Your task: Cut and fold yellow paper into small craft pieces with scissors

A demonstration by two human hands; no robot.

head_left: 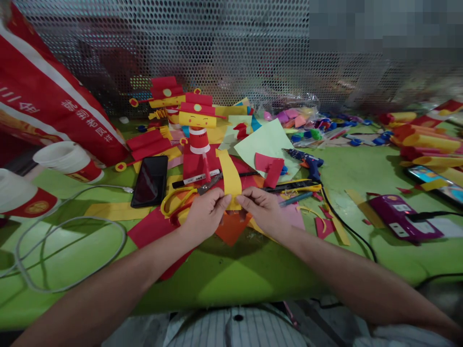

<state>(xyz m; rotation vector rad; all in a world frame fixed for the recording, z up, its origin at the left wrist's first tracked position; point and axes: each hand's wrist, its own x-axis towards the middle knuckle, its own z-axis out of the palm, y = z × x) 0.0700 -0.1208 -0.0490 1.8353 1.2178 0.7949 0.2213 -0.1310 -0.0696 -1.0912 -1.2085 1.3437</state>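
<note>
Both my hands pinch the near end of a yellow paper strip, which stretches away from me over the pile of cut paper. My left hand is closed on its left edge, my right hand on its right edge, thumbs facing each other. Under the strip lie orange paper and red paper. Yellow-handled scissors rest beside my left hand. Beyond the strip stands a paper figure with a yellow face and red hat, set on a red-and-white cup.
A black phone, stacked paper cups and a white cable lie on the left. To the right are a blue glue gun with its cord and a purple power adapter. A perforated metal panel stands behind.
</note>
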